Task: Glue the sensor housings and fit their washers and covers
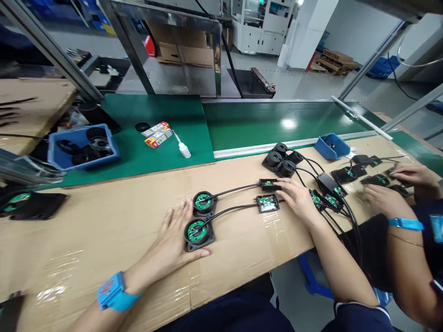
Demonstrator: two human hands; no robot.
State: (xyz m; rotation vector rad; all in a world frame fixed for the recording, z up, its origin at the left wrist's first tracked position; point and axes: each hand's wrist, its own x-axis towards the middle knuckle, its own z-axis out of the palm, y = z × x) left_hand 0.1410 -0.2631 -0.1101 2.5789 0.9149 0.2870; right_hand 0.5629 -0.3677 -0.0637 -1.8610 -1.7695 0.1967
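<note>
My left hand (170, 242) lies spread on the cardboard, its thumb and fingers against the sides of two round black housings. Both the nearer housing (198, 232) and the farther housing (203, 202) show green circuit boards. A black cable runs right from each to a small rectangular box. The nearer box (267, 203) has its board face up. At the farther box (267, 184), the fingers of my right hand (296, 198) are closed on its right end. Farther right lie more open boxes with boards (332, 201) and a tangle of black cables.
Cardboard (145, 198) covers the bench. Behind it are black cylindrical parts (282, 159), a small blue bin (332, 146), a white bottle (184, 150), a small carton (158, 134) and a blue bin of black parts (83, 146). A co-worker's hands (387, 201) handle similar parts at right.
</note>
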